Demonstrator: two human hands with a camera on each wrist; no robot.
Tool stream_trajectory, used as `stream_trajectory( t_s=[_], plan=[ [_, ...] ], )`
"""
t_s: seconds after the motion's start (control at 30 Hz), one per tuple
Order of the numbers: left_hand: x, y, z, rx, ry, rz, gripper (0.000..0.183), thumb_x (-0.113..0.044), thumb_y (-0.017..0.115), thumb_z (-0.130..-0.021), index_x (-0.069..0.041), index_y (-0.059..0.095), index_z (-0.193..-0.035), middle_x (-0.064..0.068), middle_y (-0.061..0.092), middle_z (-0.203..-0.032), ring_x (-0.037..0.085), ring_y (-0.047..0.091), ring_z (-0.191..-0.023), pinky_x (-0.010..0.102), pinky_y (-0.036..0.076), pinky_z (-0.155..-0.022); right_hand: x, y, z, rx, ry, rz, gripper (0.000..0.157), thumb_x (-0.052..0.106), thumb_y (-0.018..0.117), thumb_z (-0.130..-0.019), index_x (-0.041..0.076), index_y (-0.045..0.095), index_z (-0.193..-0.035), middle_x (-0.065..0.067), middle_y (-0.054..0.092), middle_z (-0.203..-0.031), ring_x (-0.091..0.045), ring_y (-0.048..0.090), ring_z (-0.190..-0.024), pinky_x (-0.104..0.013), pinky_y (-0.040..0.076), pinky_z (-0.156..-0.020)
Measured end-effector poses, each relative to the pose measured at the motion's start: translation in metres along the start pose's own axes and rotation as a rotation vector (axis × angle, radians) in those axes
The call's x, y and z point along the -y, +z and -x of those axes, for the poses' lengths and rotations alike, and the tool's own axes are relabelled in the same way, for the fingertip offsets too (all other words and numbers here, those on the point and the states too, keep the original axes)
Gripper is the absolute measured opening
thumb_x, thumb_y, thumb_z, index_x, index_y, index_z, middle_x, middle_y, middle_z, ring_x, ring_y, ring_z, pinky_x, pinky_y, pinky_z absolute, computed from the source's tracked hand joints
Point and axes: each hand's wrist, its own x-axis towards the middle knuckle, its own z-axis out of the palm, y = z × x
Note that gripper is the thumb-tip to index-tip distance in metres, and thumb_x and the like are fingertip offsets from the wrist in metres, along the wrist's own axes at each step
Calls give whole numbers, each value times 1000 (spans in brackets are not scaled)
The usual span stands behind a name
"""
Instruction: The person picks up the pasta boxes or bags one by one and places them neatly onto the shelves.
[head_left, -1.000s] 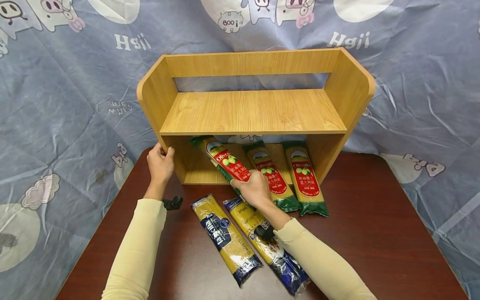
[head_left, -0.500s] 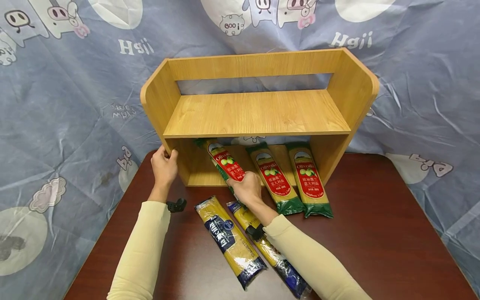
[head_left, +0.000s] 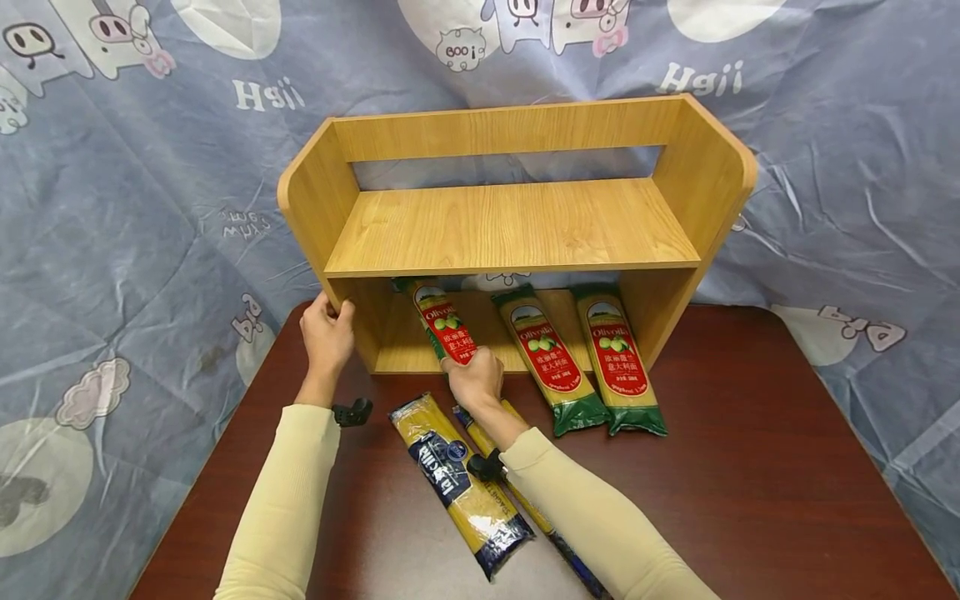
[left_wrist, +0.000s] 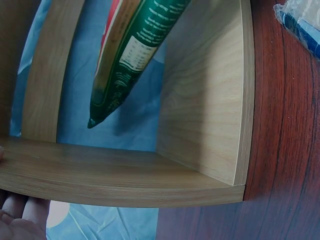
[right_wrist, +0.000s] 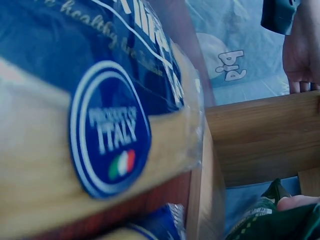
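Observation:
My right hand (head_left: 477, 377) grips the near end of a green-and-red Olivoila spaghetti packet (head_left: 444, 321). The packet slants into the lower compartment of a wooden shelf (head_left: 510, 225), its far end close to the left side panel. The left wrist view shows the packet's green end (left_wrist: 127, 65) raised above the compartment floor. My left hand (head_left: 328, 335) holds the front edge of that side panel, fingers outside and thumb inside. Two more Olivoila packets, one central (head_left: 549, 358) and one at the right (head_left: 618, 360), lean in the same compartment with their near ends jutting over the table.
A blue-and-yellow spaghetti packet (head_left: 457, 483) lies on the dark red table (head_left: 772, 467) before the shelf. Another blue-and-yellow packet (head_left: 536, 504) lies beside it, partly hidden under my right forearm. A patterned blue cloth (head_left: 150, 250) hangs behind the shelf.
My right hand has moved left with the Olivoila packet, bringing it nearer the left side panel. My left hand keeps its hold on the panel. The other packets have stayed in place.

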Motion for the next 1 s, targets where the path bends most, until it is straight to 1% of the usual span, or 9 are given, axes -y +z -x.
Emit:
stream_trajectory(
  t_s=[0.17, 0.33, 0.47, 0.57, 0.7, 0.83, 1.0],
  plan=[
    [0, 1, 2, 10, -2, 2, 13, -7, 62, -94, 1, 70, -98, 17, 72, -80, 19, 66, -72, 16, 44, -54, -7, 9, 2, -28, 12, -14, 33, 27, 83, -81, 2, 66, -96, -9, 68, -82, -29, 64, -77, -44, 50, -73],
    [0, -1, 5, -1, -5, -16, 13, -8, 62, -95, 0, 71, -98, 15, 70, -73, 21, 67, -69, 16, 43, -51, -12, 17, 4, -24, 41, -26, 36, 27, 85, -82, 2, 66, -101, -7, 67, -84, -29, 64, -81, -45, 51, -79],
    [0, 0, 3, 0, -8, -29, 15, -9, 60, -96, 0, 72, -100, 16, 71, -77, 19, 68, -71, 16, 44, -54, -12, 22, 3, -32, 48, -14, 36, 27, 85, -81, 3, 66, -100, -8, 67, -85, -30, 65, -82, -46, 52, -79],
    [0, 1, 2, -1, -7, -34, 16, -10, 60, -96, 1, 71, -100, 16, 72, -79, 18, 67, -73, 15, 45, -55, -13, 24, 3, -39, 58, 15, 37, 27, 86, -80, 3, 66, -99, -9, 68, -86, -31, 66, -83, -46, 52, -79],
    [-1, 2, 3, -6, -4, -32, 14, -9, 62, -94, 1, 71, -97, 13, 71, -74, 22, 69, -72, 15, 44, -53, -16, 28, 3, -43, 68, 61, 38, 28, 87, -79, 4, 66, -97, -10, 68, -86, -31, 67, -83, -46, 53, -78],
    [0, 2, 3, -7, -7, -27, 13, -8, 62, -94, 1, 71, -96, 9, 70, -72, 26, 71, -74, 15, 45, -52, -17, 29, 3, -45, 67, 76, 40, 30, 87, -78, 2, 66, -98, -12, 69, -88, -32, 67, -84, -47, 54, -78],
    [0, 1, 2, -11, -11, -36, 13, -8, 62, -95, 1, 71, -98, 8, 70, -72, 25, 71, -74, 16, 44, -53, -16, 31, 2, -43, 62, 94, 43, 31, 87, -78, 1, 66, -101, -13, 70, -92, -33, 68, -86, -47, 54, -79]
  ],
)
